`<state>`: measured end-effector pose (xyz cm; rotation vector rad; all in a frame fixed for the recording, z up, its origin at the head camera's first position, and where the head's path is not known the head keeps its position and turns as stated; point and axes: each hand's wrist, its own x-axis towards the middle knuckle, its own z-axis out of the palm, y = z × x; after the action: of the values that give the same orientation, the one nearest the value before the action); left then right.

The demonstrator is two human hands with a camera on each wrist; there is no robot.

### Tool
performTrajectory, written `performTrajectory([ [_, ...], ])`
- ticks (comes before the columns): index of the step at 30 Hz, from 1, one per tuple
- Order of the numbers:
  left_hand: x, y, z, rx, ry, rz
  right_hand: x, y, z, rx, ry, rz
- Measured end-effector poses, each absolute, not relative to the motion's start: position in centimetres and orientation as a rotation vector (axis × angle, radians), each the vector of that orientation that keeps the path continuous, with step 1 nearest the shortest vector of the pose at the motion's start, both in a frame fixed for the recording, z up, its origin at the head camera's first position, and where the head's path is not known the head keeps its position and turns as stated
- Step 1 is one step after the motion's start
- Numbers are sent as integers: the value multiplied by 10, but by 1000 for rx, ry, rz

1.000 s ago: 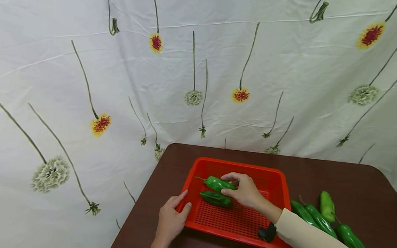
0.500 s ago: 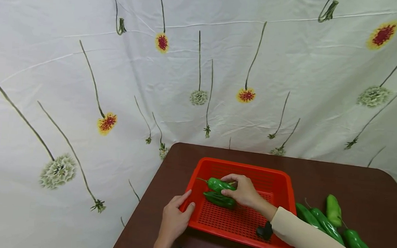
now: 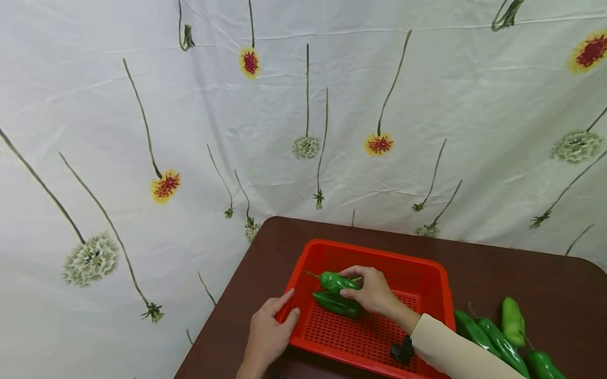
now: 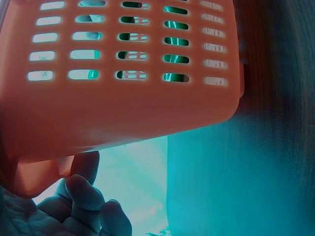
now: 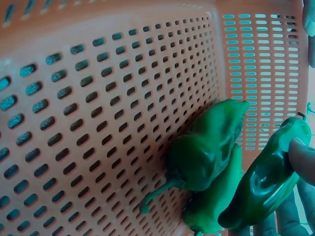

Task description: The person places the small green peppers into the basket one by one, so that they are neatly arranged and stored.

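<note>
A red plastic basket (image 3: 366,364) with slotted walls stands on the table. My left hand (image 3: 268,332) grips its left rim; in the left wrist view the fingers (image 4: 84,191) curl under the rim's corner. Inside the basket, my right hand (image 3: 375,292) holds a glossy green pepper (image 3: 334,282) between thumb and fingers. In the right wrist view this held pepper (image 5: 268,182) is slightly tilted. Beside it in the basket lie a dark green pepper (image 5: 206,147) with a curved stem and a lighter green pepper (image 5: 214,204), partly hidden by the others.
Several more green peppers (image 3: 503,344) lie on the dark brown table (image 3: 486,270), right of the basket. A light green pepper (image 3: 513,323) is among them. Behind the table hangs a white cloth (image 3: 267,106) with printed flowers. A black device (image 3: 402,351) sits at my right wrist.
The head view has shifted a little, so everything appears further right. Both hands keep their hold, the left on the basket rim and the right on the pepper.
</note>
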<state>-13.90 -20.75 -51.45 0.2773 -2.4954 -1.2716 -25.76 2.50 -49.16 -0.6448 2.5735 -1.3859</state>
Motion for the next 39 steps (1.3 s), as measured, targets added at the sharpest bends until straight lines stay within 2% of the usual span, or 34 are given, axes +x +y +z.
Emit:
performTrajectory([
  [31, -142, -208, -514, 338, -2542, -1263, -255, 26, -502, -591, 2685, -1304],
  [39, -140, -207, -512, 341, -2532, -1262, -261, 28, -505, -657, 2686, -1260],
])
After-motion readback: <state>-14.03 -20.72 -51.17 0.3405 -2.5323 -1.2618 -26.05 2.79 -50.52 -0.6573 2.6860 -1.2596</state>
